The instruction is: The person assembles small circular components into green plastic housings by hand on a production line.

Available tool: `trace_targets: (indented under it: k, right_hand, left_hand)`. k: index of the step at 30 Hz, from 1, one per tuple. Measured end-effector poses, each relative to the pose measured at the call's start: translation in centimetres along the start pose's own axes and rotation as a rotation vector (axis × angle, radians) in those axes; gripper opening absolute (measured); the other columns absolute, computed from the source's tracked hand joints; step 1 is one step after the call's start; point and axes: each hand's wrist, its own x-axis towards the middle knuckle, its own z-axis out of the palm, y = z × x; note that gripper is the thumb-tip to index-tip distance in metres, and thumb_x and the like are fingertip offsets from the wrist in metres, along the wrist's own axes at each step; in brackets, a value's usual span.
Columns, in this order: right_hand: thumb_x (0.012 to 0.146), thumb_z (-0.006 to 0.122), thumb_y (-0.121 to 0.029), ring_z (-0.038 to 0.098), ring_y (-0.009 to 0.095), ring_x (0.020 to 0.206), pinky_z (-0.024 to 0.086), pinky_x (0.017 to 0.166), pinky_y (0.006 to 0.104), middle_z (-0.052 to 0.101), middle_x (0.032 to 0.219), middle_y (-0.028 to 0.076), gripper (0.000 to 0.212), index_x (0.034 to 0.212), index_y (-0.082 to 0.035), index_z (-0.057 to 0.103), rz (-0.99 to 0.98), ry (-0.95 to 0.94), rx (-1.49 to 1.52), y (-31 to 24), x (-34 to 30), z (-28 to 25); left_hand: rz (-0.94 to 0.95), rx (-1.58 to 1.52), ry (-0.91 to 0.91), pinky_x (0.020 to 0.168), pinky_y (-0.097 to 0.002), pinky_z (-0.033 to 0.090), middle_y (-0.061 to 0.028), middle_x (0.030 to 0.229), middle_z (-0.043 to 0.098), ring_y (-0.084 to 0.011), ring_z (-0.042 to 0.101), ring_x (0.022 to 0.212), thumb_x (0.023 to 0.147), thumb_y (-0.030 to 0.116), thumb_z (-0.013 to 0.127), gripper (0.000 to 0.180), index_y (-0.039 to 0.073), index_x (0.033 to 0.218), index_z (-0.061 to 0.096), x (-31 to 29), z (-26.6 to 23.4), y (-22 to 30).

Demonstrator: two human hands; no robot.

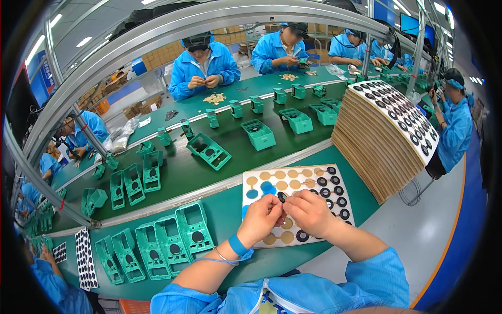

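Fingers narrowed, left hand (261, 215) and right hand (311, 212) pinch a flat black disc (282, 197), long axis slanting toward the far-left corner of the white rectangular sheet (349, 222).

To the right of the right hand (311, 213), lateral passage is blocked by the tall cardboard stack (361, 152). Left of the left hand (264, 215), a short gap is left over bare bench (226, 215), then is closed by standing-edged green housings (196, 227). Beyond both hands, the metal rail (225, 184) must be cleared.

Factory, assy belt (236, 159), grn housings (259, 137), uniformed ppl (222, 62)
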Motion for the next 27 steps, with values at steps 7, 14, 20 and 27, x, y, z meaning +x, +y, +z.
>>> trace_targets:
  k: [7,14,20,27]
  right_hand:
    - [0.059,0.061,-0.007,0.056,0.021,0.074,0.049,0.059,0.0280,0.059,0.087,0.009,0.028,0.086,0.000,0.059,-0.010,0.014,0.017,-0.5,-0.3,-0.2]
    - [0.059,0.062,-0.006,0.056,0.021,0.074,0.048,0.059,0.0278,0.060,0.086,0.009,0.026,0.084,0.000,0.060,-0.006,0.058,0.050,-0.9,-0.5,-0.1]
    - [0.061,0.061,-0.005,0.057,0.021,0.073,0.049,0.059,0.0273,0.060,0.085,0.009,0.023,0.083,0.001,0.060,0.014,0.051,0.078,-1.2,-0.4,-0.3]
    - [0.061,0.061,-0.004,0.057,0.021,0.072,0.049,0.057,0.0268,0.061,0.084,0.009,0.021,0.082,0.001,0.061,0.024,0.055,0.102,-1.6,-0.2,0.0]
  left_hand:
    - [-0.036,-0.076,-0.074,0.052,-0.0192,0.040,-0.0024,0.071,0.056,-0.0063,0.048,0.059,0.090,0.012,0.048,0.010,0.003,0.085,0.049,-0.2,-0.6,-0.7]
    - [-0.077,-0.092,-0.158,0.055,-0.0187,0.041,-0.0011,0.074,0.055,-0.0055,0.048,0.062,0.091,0.015,0.048,0.011,0.004,0.086,0.050,-0.6,-1.1,-0.2]
    - [-0.112,-0.116,-0.212,0.058,-0.0189,0.042,-0.0008,0.076,0.056,-0.0058,0.049,0.065,0.091,0.015,0.048,0.011,0.005,0.087,0.051,-0.9,-1.6,0.0]
    - [-0.127,-0.158,-0.235,0.058,-0.0186,0.042,-0.0005,0.076,0.056,-0.0058,0.049,0.064,0.091,0.015,0.049,0.011,0.005,0.087,0.051,-1.2,-2.3,-0.2]
